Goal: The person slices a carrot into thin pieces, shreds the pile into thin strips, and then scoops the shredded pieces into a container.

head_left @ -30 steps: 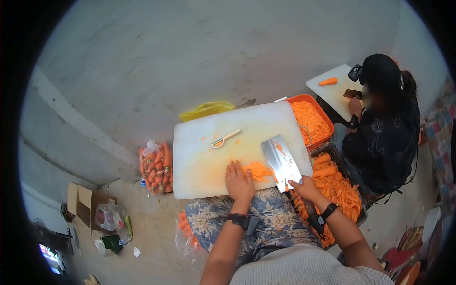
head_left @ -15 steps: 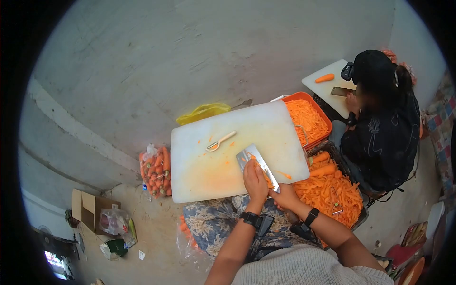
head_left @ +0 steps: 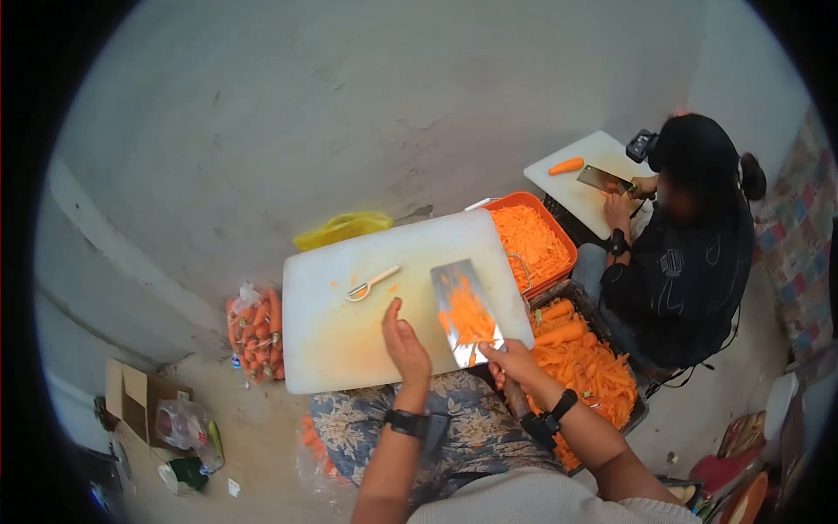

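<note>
My right hand (head_left: 515,365) is closed on the handle of a wide cleaver (head_left: 454,284), which lies flat in the air over the right front part of the large white cutting board (head_left: 336,336). Carrot pieces (head_left: 470,316) rest on the blade. My left hand (head_left: 406,348) is raised at the board's front edge, apart from the cleaver, its fingers stretched out and holding nothing. A white peeler (head_left: 374,284) lies on the board behind my left hand, with small carrot scraps near it.
An orange tray (head_left: 569,249) of cut carrot and a dark crate (head_left: 642,410) of carrot pieces stand to the right. Beyond them a person (head_left: 690,253) cuts at a smaller board (head_left: 572,192). A bag of carrots (head_left: 256,336) and a cardboard box (head_left: 140,397) are at the left.
My left hand has left the blade and moved left, opening. The cleaver now carries carrot pieces in full view. The view has shifted, and the other person's knife is raised more.
</note>
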{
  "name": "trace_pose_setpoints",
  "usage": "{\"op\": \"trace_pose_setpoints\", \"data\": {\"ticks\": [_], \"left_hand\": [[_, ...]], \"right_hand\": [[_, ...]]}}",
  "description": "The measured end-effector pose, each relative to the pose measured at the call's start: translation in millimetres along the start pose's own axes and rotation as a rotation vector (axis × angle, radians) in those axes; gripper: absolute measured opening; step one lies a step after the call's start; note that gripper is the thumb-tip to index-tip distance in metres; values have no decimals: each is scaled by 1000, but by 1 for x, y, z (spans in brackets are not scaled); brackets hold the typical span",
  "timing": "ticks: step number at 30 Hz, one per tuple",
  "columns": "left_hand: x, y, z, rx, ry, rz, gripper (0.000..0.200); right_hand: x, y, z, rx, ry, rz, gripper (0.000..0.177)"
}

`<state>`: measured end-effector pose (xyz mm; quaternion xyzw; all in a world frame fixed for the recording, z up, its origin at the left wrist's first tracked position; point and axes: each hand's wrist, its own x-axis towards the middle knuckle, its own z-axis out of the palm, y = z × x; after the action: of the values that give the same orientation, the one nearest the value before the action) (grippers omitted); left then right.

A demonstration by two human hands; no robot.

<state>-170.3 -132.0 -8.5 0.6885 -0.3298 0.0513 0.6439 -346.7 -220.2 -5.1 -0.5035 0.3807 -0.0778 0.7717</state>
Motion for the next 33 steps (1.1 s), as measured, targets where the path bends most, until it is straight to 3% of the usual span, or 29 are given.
{"op": "trace_pose_setpoints", "data": {"ticks": [5, 9, 11, 12, 14, 19, 22, 25, 27, 28, 30, 33], "left_hand": [[0, -43, -28, 340, -84, 24, 39], [-5, -54, -30, 539, -161, 40, 38], [-8, -47, -27, 557, -162, 40, 37], [-6, -43, -28, 564, -178, 46, 36], [-12, -42, -30, 574, -172, 36, 35], [-11, -42, -34, 515, -147, 67, 31], [-12, -42, -36, 512, -144, 91, 30], [-11, -43, -35, 531, -151, 76, 28], [-11, -45, -35, 507, -112, 121, 27], [-12, -43, -37, 490, -67, 157, 26], [-14, -39, -40, 448, -47, 100, 24], [-13, -35, -45, 417, -22, 66, 20]], "right_hand": [[7, -56, -54, -23, 303, -230, 29], [36, -90, -100, -113, 411, -332, 20], [48, -101, -117, -648, 696, -445, 18], [57, -99, -126, -676, 689, -446, 18], [74, -92, -137, -1434, 957, -461, 21], [72, -77, -119, -1421, 886, -389, 15], [63, -66, -105, -1339, 946, -422, 17], [58, -68, -98, -1210, 950, -607, 18], [52, -61, -85, -821, 787, -745, 19], [45, -61, -73, -825, 778, -734, 19], [34, -60, -49, -193, 433, -602, 15], [33, -48, -23, -155, 299, -504, 14]]}}
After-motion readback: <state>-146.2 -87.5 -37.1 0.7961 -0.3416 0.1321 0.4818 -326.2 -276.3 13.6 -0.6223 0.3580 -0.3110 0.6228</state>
